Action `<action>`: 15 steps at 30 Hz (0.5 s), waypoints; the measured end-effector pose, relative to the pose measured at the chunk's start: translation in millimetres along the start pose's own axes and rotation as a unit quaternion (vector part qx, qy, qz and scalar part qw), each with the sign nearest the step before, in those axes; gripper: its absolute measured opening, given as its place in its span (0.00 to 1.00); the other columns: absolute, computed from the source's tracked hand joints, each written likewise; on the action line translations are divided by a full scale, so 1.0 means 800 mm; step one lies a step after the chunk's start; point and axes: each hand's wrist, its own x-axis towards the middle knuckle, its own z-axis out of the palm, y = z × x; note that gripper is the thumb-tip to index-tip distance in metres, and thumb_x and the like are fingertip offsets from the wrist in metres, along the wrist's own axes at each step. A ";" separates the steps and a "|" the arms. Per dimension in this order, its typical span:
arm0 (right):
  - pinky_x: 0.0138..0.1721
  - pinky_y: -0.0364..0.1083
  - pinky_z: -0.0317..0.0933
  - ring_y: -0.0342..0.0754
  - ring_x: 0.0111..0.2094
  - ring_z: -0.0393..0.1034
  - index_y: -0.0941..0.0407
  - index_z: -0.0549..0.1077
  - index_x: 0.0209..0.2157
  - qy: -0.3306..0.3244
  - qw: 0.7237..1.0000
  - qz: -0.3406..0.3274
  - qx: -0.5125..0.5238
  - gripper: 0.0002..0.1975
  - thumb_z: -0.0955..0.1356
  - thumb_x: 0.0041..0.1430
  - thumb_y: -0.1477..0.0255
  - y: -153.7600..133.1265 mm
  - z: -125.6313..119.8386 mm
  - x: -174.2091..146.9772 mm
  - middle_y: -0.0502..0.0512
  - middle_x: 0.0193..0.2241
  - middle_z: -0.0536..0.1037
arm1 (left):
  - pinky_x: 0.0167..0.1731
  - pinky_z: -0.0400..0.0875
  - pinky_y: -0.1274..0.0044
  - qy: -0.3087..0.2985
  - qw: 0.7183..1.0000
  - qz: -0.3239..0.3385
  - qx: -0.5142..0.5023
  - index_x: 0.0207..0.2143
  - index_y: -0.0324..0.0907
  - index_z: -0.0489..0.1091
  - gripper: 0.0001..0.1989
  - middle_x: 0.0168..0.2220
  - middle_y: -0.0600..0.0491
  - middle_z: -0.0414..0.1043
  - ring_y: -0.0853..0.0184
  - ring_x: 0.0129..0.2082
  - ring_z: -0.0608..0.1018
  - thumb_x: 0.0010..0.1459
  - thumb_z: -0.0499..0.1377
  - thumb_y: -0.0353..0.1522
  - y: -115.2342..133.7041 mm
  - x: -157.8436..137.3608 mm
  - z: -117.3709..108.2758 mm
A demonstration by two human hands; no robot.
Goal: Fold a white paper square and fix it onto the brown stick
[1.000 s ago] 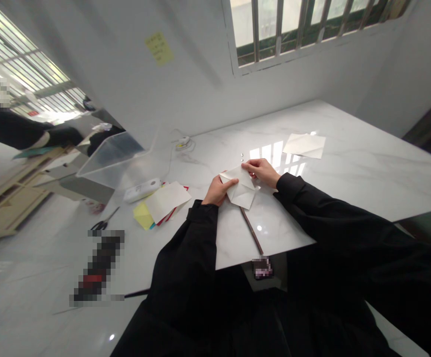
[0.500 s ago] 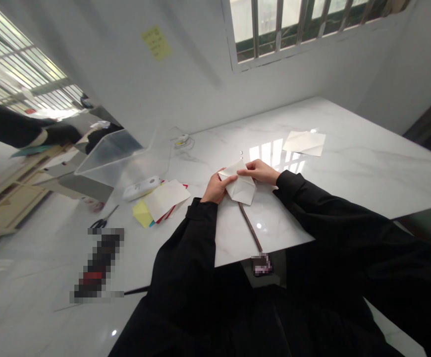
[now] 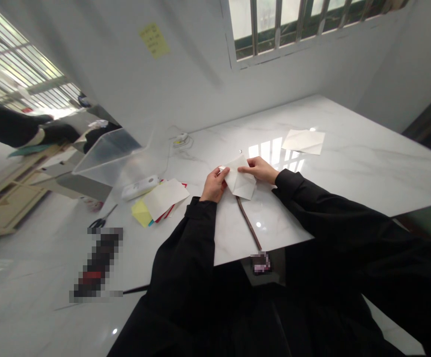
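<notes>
Between my two hands, a little above the table, is a folded sheet of cream paper point(image 3: 242, 184) with creases across it. My left hand point(image 3: 214, 185) pinches its left edge, thumb on top and fingers hidden underneath. At the upper right edge, my right hand point(image 3: 260, 170) grips the same paper, its thumb lying on the upper face. Under the paper, a thin brown strip point(image 3: 248, 223) runs down to the table's front edge; its upper end is hidden.
On the white marbled table point(image 3: 349, 163) lies another creased cream sheet point(image 3: 303, 142). Left of my hands are stacked coloured papers point(image 3: 165, 198), a white power strip point(image 3: 140, 187), scissors point(image 3: 98, 222) and a clear plastic box point(image 3: 106, 153). A person point(image 3: 11, 121) sits at far left.
My left thumb has drawn back leftward from the paper's middle to its left edge. The paper has tilted slightly; both hands still hold it.
</notes>
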 end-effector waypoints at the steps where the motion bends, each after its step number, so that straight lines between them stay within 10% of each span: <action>1: 0.35 0.44 0.70 0.49 0.34 0.77 0.61 0.81 0.36 0.000 1.000 0.000 0.002 0.14 0.77 0.53 0.65 0.000 0.000 0.000 0.58 0.35 0.84 | 0.45 0.76 0.70 0.004 1.000 0.002 -0.002 0.40 0.39 0.74 0.25 0.38 0.49 0.81 0.60 0.42 0.81 0.45 0.75 0.43 0.000 0.001 0.000; 15: 0.32 0.42 0.68 0.49 0.33 0.76 0.64 0.82 0.35 -0.005 0.996 -0.002 -0.093 0.15 0.77 0.55 0.64 -0.002 -0.002 -0.001 0.61 0.35 0.84 | 0.32 0.73 0.80 0.075 0.996 0.033 -0.041 0.29 0.40 0.70 0.23 0.28 0.57 0.75 0.73 0.28 0.76 0.41 0.77 0.42 0.004 0.002 0.002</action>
